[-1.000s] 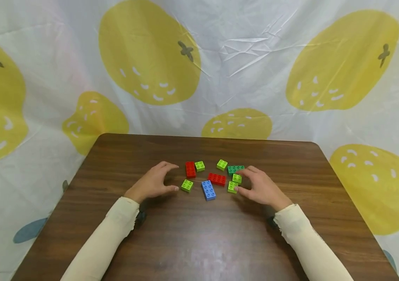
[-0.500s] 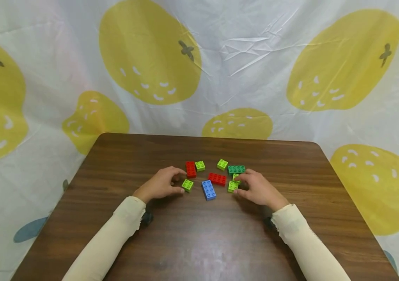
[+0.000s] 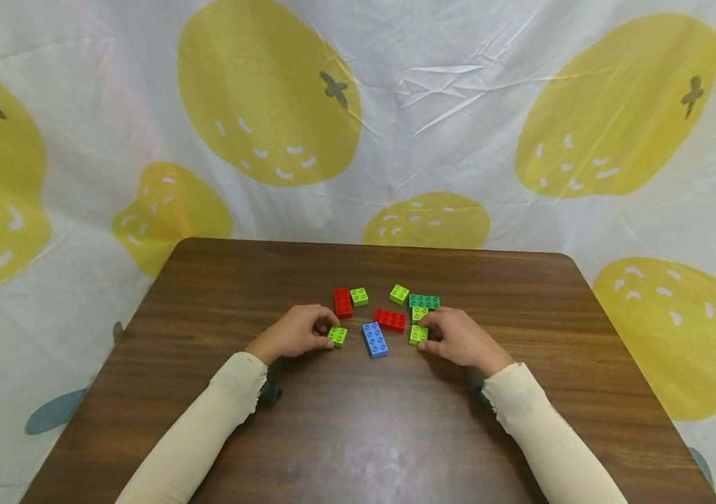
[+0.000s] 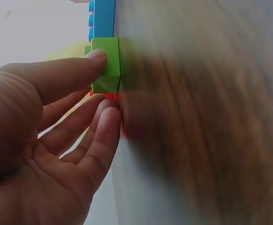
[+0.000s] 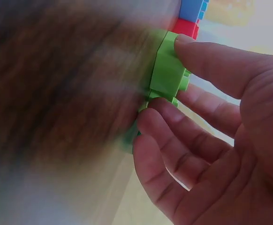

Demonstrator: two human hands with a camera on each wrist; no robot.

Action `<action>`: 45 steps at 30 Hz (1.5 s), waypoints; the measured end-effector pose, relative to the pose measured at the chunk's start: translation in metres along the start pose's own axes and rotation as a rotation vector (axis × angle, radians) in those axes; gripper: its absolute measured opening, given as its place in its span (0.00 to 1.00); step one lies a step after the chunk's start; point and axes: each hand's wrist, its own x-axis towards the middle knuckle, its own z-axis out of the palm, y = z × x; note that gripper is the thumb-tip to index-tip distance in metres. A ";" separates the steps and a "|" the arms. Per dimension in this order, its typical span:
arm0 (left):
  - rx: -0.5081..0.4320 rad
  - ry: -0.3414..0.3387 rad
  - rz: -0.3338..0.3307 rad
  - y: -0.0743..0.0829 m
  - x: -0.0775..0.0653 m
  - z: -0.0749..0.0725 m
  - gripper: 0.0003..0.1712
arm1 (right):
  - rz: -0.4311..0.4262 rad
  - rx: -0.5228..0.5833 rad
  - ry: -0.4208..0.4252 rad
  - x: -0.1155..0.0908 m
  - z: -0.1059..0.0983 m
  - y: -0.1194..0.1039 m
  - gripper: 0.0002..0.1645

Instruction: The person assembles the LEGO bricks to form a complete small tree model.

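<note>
My left hand (image 3: 297, 332) pinches a lime-green two-by-two toy building brick (image 3: 338, 337) between thumb and index finger, at the left of a loose group of bricks. In the left wrist view the thumb lies on the face of this green brick (image 4: 109, 70), and the other fingers bend below it. Across the group, my right hand (image 3: 463, 337) pinches another lime-green brick (image 3: 418, 335) by its near and far sides. The right wrist view has the thumb on that brick's (image 5: 168, 65) upper corner. A further lime-green brick (image 3: 419, 314) sits just behind it.
Between the hands lie a blue brick (image 3: 374, 340) and a red brick (image 3: 390, 320). Farther back are a second red brick (image 3: 342, 302), lime-green bricks (image 3: 359, 297) (image 3: 399, 294) and a dark green brick (image 3: 424, 302). A fruit-print curtain (image 3: 383, 140) hangs behind the brown table (image 3: 358, 427).
The left hand has moved right and its thumb and index finger have closed on the green brick. The right hand has shifted slightly toward me and left, its fingers closing on its brick.
</note>
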 end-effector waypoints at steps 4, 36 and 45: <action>-0.029 -0.006 -0.016 0.001 0.000 0.002 0.19 | 0.004 0.010 0.000 0.001 -0.001 -0.001 0.20; -0.167 -0.142 0.068 0.041 -0.012 0.024 0.19 | -0.047 0.175 0.059 -0.004 0.000 -0.040 0.18; -0.201 -0.159 0.063 0.052 -0.006 0.040 0.19 | -0.143 0.214 0.054 -0.007 0.002 -0.059 0.16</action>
